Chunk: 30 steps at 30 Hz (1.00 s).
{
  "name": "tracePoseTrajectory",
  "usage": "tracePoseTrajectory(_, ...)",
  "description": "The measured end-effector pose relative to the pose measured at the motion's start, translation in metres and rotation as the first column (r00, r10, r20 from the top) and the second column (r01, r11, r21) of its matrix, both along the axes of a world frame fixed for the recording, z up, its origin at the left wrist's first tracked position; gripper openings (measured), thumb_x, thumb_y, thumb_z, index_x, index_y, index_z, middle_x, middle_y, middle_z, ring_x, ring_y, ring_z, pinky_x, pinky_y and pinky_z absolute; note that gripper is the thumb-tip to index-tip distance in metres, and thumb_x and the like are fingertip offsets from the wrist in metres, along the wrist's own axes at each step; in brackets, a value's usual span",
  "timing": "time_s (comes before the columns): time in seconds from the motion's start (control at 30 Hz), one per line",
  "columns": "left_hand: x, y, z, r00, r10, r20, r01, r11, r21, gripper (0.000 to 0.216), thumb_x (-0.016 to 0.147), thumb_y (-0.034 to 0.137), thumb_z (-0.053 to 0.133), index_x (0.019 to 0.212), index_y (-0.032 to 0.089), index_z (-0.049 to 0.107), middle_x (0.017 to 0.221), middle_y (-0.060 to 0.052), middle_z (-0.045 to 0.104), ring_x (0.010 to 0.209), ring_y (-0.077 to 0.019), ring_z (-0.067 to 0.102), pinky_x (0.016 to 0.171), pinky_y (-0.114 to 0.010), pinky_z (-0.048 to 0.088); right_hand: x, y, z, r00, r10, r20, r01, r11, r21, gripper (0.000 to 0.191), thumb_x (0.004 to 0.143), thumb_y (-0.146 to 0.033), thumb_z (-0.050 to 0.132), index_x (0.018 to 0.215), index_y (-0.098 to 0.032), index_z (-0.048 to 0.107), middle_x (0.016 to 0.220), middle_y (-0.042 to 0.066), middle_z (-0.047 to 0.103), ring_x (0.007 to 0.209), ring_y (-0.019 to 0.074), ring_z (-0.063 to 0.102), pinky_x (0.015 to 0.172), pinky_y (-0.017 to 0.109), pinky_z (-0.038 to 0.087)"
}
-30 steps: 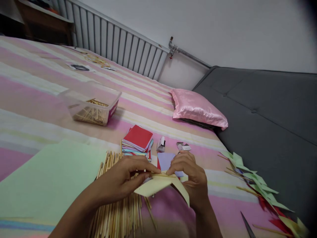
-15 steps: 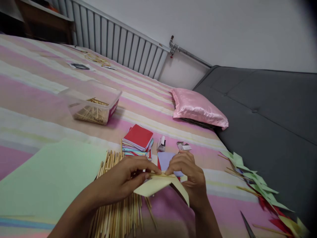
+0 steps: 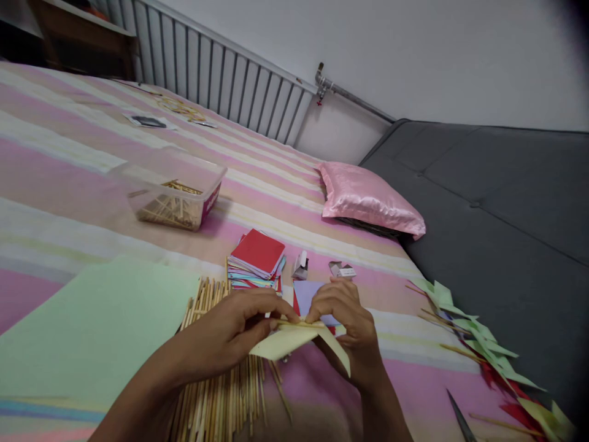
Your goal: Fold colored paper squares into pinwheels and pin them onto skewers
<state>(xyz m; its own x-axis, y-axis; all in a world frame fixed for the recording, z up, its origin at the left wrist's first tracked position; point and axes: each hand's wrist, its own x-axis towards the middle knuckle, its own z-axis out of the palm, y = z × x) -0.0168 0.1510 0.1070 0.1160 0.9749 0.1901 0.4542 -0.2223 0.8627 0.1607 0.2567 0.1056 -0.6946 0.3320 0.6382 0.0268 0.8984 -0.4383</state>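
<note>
Both of my hands meet at a folded piece of pale yellow paper (image 3: 288,341). My left hand (image 3: 239,322) pinches its left part between thumb and fingers. On the right side, my right hand (image 3: 346,322) grips the paper with curled fingers, its fingertips almost touching those of the left. A thin strip or stick runs along the fold under the fingertips; I cannot tell which. Beneath my left forearm lies a bundle of thin wooden sticks (image 3: 221,393). Just behind my right hand is a purple paper square (image 3: 307,298), partly covered by it.
A stack of coloured paper squares (image 3: 257,252) stands behind the hands, near small grey pieces (image 3: 300,266). Green sheets (image 3: 101,325) lie left, a clear plastic box (image 3: 179,196) of sticks farther back. Paper pinwheels (image 3: 488,344) and a pointed blade (image 3: 459,414) are at right.
The hands keep the same grip on the yellow paper. Its right flap has tilted slightly, and the right hand has shifted a little to the left.
</note>
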Motion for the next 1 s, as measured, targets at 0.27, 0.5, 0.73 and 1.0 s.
tracePoseTrajectory(0.27, -0.001, -0.003, 0.000, 1.000, 0.004, -0.007, -0.004, 1.000, 0.004, 0.029, 0.085, 0.011, 0.041, 0.101, 0.024, 0.061, 0.095, 0.000, 0.065, 0.084, -0.0129, 0.057, 0.075, -0.023, 0.042, -0.001, -0.003, -0.001, 0.997, 0.018, 0.076, -0.016, 0.999, -0.033, 0.007, 0.078, -0.016, 0.054, 0.072, -0.020, 0.054, 0.071, 0.000, 0.055, 0.073, 0.0158, 0.054, 0.091, 0.040, 0.031)
tracePoseTrajectory(0.5, 0.001, 0.001, -0.002, 0.999, 0.004, 0.037, -0.005, 1.000, 0.025, 0.027, 0.085, 0.015, 0.043, 0.102, 0.022, 0.063, 0.093, -0.002, 0.066, 0.084, -0.0141, 0.058, 0.074, -0.023, 0.043, 0.001, 0.004, -0.003, 0.999, 0.021, 0.026, -0.019, 0.998, -0.064, 0.012, 0.082, -0.027, 0.055, 0.073, -0.020, 0.053, 0.069, 0.000, 0.055, 0.072, 0.0165, 0.052, 0.083, 0.039, 0.034)
tracePoseTrajectory(0.73, -0.020, 0.002, -0.013, 0.967, 0.210, -0.145, -0.210, 0.978, 0.019, 0.026, 0.086, 0.029, 0.047, 0.103, 0.024, 0.067, 0.098, -0.005, 0.070, 0.087, -0.0182, 0.061, 0.076, -0.027, 0.044, 0.010, 0.018, -0.004, 0.997, -0.075, -0.020, 0.071, 0.986, -0.151, 0.012, 0.082, -0.027, 0.058, 0.073, -0.020, 0.053, 0.073, 0.000, 0.055, 0.073, 0.0170, 0.052, 0.075, 0.035, 0.037)
tracePoseTrajectory(1.0, -0.026, 0.002, -0.015, 0.965, 0.153, -0.212, -0.174, 0.981, -0.086, 0.027, 0.088, 0.030, 0.041, 0.094, 0.020, 0.066, 0.079, -0.003, 0.067, 0.071, -0.0164, 0.059, 0.067, -0.027, 0.043, 0.004, 0.019, -0.014, 0.961, -0.275, 0.015, 0.245, 0.831, -0.499, 0.025, 0.069, -0.033, 0.071, 0.087, -0.020, 0.059, 0.086, 0.002, 0.062, 0.081, 0.0192, 0.057, 0.072, 0.033, 0.045)
